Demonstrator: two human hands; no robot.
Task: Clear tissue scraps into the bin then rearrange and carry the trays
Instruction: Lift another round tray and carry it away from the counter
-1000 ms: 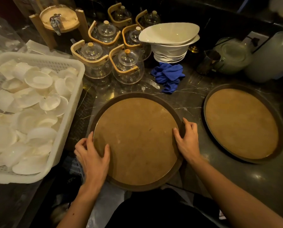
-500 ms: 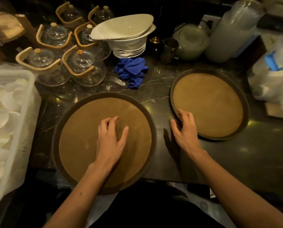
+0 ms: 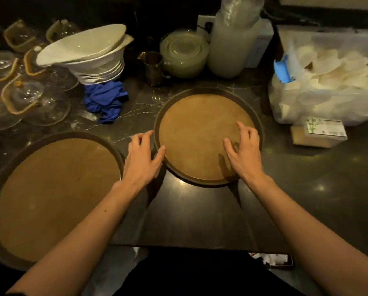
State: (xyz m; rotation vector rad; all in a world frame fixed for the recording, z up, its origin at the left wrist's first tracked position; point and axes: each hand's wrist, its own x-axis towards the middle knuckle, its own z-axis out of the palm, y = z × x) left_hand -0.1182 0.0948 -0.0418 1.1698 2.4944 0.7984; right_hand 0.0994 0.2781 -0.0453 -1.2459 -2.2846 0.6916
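Two round brown trays with dark rims lie flat on the dark marble counter. The smaller-looking one (image 3: pixel 200 133) is at centre right, the other (image 3: pixel 50 189) at lower left, overhanging the counter's front edge. My left hand (image 3: pixel 143 159) rests with spread fingers at the left rim of the centre-right tray, its thumb touching the rim. Spread over that tray's right inner part is my right hand (image 3: pixel 242 150), fingertips on the surface near the rim. Neither hand holds anything. No tissue scraps or bin show.
Behind the trays stand stacked white bowls (image 3: pixel 89 54), a crumpled blue cloth (image 3: pixel 105 100), a metal cup (image 3: pixel 154 67), stacked glass plates (image 3: pixel 184 52) and a tall plastic-wrapped stack (image 3: pixel 232 39). Glass teapots (image 3: pixel 24 97) crowd the left. A plastic bag of white dishes (image 3: pixel 328 82) and a small box (image 3: pixel 319 133) sit right.
Both hands left the lower-left tray and moved right onto the other tray. The left hand came off the first tray's surface; the right went from the second tray's left rim to its right side.
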